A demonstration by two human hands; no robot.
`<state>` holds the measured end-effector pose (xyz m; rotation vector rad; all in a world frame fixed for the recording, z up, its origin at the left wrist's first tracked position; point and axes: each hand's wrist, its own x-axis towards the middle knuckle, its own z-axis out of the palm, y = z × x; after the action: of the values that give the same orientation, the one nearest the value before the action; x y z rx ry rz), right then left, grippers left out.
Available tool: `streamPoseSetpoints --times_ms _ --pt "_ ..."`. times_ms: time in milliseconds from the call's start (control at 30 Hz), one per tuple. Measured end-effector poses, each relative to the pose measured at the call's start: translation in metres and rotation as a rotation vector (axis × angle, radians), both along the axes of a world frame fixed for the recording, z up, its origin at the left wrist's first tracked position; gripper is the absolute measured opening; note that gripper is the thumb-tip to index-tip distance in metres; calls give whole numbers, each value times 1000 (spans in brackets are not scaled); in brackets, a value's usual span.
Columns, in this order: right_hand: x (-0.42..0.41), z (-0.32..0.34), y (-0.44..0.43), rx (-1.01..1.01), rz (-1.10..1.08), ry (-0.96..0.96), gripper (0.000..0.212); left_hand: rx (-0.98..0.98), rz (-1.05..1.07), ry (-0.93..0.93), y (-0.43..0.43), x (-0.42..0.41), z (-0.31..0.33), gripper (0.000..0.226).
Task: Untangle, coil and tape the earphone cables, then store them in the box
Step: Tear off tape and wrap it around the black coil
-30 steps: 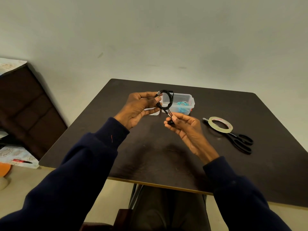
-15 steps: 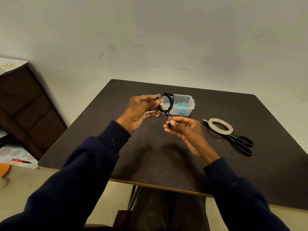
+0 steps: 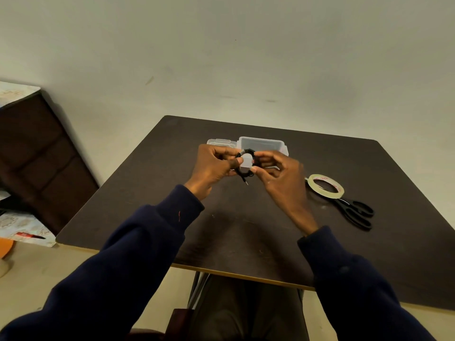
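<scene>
A black earphone cable (image 3: 246, 153) is wound into a small ring, held up above the dark table (image 3: 246, 232). My left hand (image 3: 214, 166) pinches the ring's left side and my right hand (image 3: 278, 175) pinches its right side. The plug end hangs a little below the ring. Right behind the hands stands the clear plastic box (image 3: 263, 145), open, with its lid (image 3: 220, 142) lying to its left. The hands hide the box's front and most of what is inside.
A roll of clear tape (image 3: 325, 186) lies to the right of my right hand, and black scissors (image 3: 357, 212) lie partly under it. A dark wooden cabinet (image 3: 37, 153) stands off the table's left side.
My right hand has come up from the loose cable end to the ring's right side. The loose tail is now wound in, and both hands sit closer to the box.
</scene>
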<state>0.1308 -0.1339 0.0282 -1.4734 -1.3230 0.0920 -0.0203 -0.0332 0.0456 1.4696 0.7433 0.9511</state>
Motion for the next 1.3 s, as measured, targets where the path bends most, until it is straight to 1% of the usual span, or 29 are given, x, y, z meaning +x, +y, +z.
streamPoseSetpoints --times_ms 100,200,300,400,533,600,700,800,867,967,1033,1100,1167,1200,1233,1300 --pt "-4 3 7 8 -76 -203 30 -34 -57 -6 -6 6 -1 18" --pt "-6 2 5 7 -124 -336 31 -84 -83 -14 -6 6 -1 18" --pt "-12 2 0 2 -123 -496 31 -149 -94 -32 -3 2 0 18" --pt "-11 -1 1 -67 -129 -591 38 -183 -98 -35 -1 1 2 16" --pt "-6 1 3 -124 -163 -739 31 -168 -138 -8 -3 2 4 22" --pt "-3 6 2 -136 -175 -807 34 -142 -145 8 -3 1 6 20" --pt "1 12 -5 -86 -141 -864 27 -133 -137 16 0 -1 9 19" --pt "1 16 -9 -98 -179 -861 37 -138 -166 20 3 0 13 24" --pt "5 18 -7 -79 -185 -866 35 -122 -191 32 1 2 15 24" --pt "14 20 -5 -121 -64 -887 24 -120 -187 23 0 2 19 24" --pt "20 18 -7 -138 9 -860 26 -138 -178 9 2 0 21 24" --pt "24 17 -10 -154 80 -786 28 -165 -181 -9 3 -1 21 23" --pt "26 19 -11 -179 141 -748 24 -172 -175 -21 2 -1 21 21" --pt "25 19 -11 -200 149 -760 22 -165 -164 -22 2 -1 22 21" --pt "25 17 -12 -218 135 -777 26 -157 -155 -21 2 0 23 22" --pt "25 15 -12 -227 84 -765 46 -151 -150 -20 2 0 25 24"
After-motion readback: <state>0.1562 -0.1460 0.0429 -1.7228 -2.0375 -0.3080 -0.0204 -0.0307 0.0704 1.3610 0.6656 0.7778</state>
